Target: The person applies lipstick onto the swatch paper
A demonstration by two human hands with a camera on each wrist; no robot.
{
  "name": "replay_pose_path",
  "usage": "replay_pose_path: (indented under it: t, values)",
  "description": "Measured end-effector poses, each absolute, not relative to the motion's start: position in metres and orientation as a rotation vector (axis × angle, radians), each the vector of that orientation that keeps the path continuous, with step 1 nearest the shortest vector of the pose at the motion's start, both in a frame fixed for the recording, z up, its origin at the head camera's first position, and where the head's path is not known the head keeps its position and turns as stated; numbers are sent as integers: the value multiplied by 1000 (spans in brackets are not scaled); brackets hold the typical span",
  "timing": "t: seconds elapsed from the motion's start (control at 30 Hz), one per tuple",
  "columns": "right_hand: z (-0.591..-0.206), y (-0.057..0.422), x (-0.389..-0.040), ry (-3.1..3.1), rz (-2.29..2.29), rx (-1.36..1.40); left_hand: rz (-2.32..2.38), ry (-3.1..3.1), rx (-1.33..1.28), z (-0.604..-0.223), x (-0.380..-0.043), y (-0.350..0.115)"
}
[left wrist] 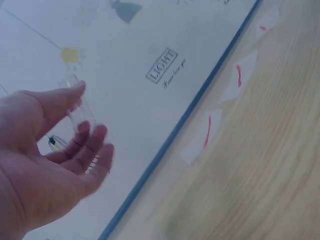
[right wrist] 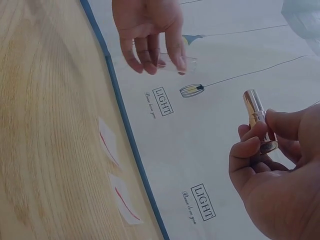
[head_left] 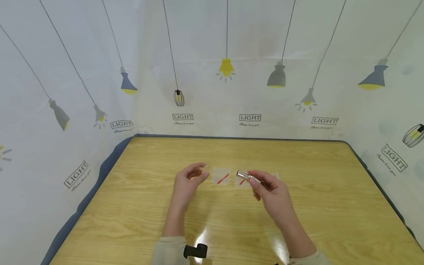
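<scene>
My left hand (head_left: 187,184) pinches a small clear plastic cap (left wrist: 80,112) between thumb and fingers, above the table. The cap is see-through and barely shows in the head view. To the right, my right hand (head_left: 276,197) holds a shiny metallic lipstick tube (right wrist: 254,104) between thumb and fingers. In the head view the tube (head_left: 243,175) tilts with its end toward the left. The hands are apart, and the cap does not touch the tube. Whether any lipstick shows at the tube's end, I cannot tell.
Beyond the hands, pieces of whitish paper with red strokes lie on the wooden table (head_left: 139,206): a left paper (head_left: 216,173), a middle paper (left wrist: 235,90) and a third paper (left wrist: 267,24). A white lamp-printed curtain (head_left: 205,44) surrounds the table's back and sides.
</scene>
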State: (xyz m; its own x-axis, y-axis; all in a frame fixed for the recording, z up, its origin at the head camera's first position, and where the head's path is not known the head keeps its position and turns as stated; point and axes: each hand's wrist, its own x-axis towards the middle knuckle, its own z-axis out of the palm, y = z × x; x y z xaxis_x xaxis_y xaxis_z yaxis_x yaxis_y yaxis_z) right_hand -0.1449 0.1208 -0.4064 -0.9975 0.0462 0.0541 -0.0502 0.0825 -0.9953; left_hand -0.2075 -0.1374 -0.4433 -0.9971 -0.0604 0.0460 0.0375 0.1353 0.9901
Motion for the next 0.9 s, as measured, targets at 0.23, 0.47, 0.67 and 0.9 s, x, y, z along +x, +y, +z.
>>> replay_pose_path:
  t: [0.23,0.47,0.67,0.9]
  values:
    - [-403,124,-142,-2226,2078,-14,-2039,-2244,-95,-425,-196,-121]
    - [-405,126,-142,-2197,2072,16,-2170,-2191,-212,-415,-181,-105]
    - [-406,129,-141,-2189,2039,44,-2134,-2170,-341,-417,-176,-93]
    - [-406,128,-140,-2144,2065,60,-2107,-2140,-469,-420,-175,-90]
